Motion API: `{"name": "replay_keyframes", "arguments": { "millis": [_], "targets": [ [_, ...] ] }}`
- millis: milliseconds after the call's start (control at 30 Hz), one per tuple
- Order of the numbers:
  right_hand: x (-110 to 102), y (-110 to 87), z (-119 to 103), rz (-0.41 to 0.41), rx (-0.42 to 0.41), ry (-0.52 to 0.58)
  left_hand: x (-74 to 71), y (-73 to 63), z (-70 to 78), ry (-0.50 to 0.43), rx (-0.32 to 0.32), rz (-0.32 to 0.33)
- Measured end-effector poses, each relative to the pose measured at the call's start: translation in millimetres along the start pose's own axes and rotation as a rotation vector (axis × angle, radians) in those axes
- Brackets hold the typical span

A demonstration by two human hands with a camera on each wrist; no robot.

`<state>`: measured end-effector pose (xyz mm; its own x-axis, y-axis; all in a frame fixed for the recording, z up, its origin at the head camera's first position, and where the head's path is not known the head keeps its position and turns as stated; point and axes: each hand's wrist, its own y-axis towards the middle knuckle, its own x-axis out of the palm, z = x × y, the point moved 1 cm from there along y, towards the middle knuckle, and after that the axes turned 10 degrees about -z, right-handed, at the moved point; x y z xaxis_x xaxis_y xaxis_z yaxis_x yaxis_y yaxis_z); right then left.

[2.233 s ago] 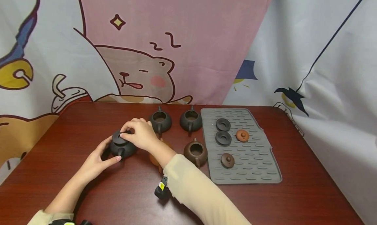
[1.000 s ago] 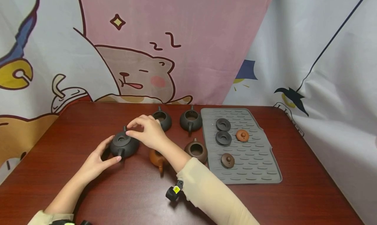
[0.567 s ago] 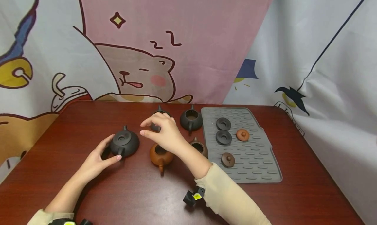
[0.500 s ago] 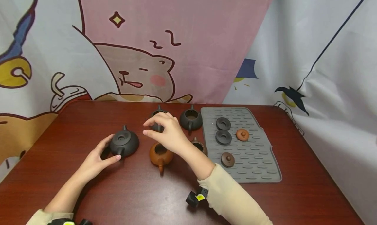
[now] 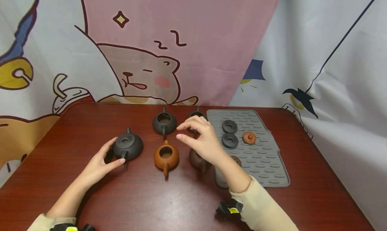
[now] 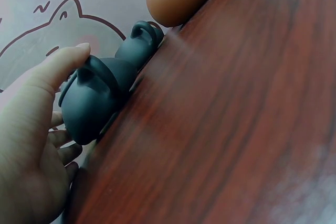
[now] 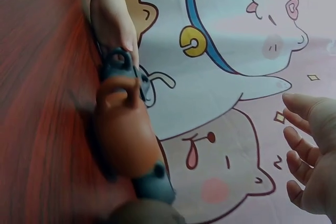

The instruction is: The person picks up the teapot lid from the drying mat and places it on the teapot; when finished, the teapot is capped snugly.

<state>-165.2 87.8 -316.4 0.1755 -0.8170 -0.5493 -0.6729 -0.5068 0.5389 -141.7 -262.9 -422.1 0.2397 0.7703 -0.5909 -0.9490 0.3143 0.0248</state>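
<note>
Five teapots point(image 5: 164, 160) stand on the table point(image 5: 136, 197), left of the mat point(image 5: 260, 168) on which lids point(image 5: 249, 138) lie.

Smooth orange teapot point(image 5: 173, 159), matt dark teapot point(image 5: 132, 151) at its left, glossy wood-grained table point(image 5: 136, 197) beneath, creased cloth point(image 5: 211, 49) behind, ridged mat point(image 5: 254, 153), seemingly rubber, at its right

Left fingers point(image 5: 108, 146) around dark teapot point(image 5: 130, 149), gray mat point(image 5: 260, 158)

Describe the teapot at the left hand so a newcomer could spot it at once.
On the reddish-brown table, look to the end away from the grey mat. There the left hand holds a dark teapot between thumb and fingers. Its top is covered, whereas its two nearest neighbours, an orange teapot and another dark teapot, have open mouths.
</note>
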Motion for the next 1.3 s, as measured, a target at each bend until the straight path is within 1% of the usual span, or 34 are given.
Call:
{"name": "replay_keyframes", "arguments": {
  "millis": [67, 167, 333, 467, 600, 667, 733, 767, 900, 1000, 1067, 1167, 1300],
  "targets": [
    [-7.4, -5.8, 0.7, 0.013, -0.006, -0.004, -0.2, -0.4, 1.7, -0.002, 0.004, 0.004],
    [-17.5, -14.7, 1.8, 0.035, 0.008, -0.011, -0.8, -0.7, 4.6, 0.007, 0.021, 0.028],
    [-31.1, -26.9, 4.0, 0.062, 0.042, -0.017, -2.4, -1.3, 10.0, 0.020, 0.073, 0.093],
    [-41.0, -34.3, 6.6, 0.075, 0.066, -0.050, -2.6, -1.7, 16.2, 0.002, 0.120, 0.135],
    [-51.0, -44.0, 12.4, 0.082, 0.104, -0.103, -1.2, -2.5, 27.4, -0.012, 0.151, 0.164],
    [-56.4, -49.5, 16.0, 0.088, 0.116, -0.126, -0.2, -2.9, 34.8, -0.016, 0.161, 0.167],
    [-61.7, -53.0, 10.7, 0.097, 0.131, -0.151, 1.0, -3.3, 42.8, -0.023, 0.171, 0.163],
    [-64.7, -56.2, 13.2, 0.100, 0.142, -0.156, 2.0, -3.5, 46.6, -0.026, 0.180, 0.162],
    [-75.3, -63.0, 5.1, 0.106, 0.191, -0.198, 7.3, -2.9, 59.6, -0.036, 0.276, 0.165],
    [-83.9, -72.6, 18.5, 0.110, 0.215, -0.223, 12.7, -2.0, 67.4, -0.060, 0.352, 0.153],
    [-90.4, -81.6, 35.1, 0.116, 0.221, -0.242, 17.3, -1.4, 72.8, -0.076, 0.366, 0.132],
    [-100.6, -93.5, 60.5, 0.112, 0.248, -0.274, 24.7, -1.0, 79.7, -0.067, 0.356, 0.102],
    [-114.3, -102.4, 78.6, 0.112, 0.275, -0.315, 35.7, 0.7, 88.1, -0.040, 0.319, 0.055]
  ]
}}
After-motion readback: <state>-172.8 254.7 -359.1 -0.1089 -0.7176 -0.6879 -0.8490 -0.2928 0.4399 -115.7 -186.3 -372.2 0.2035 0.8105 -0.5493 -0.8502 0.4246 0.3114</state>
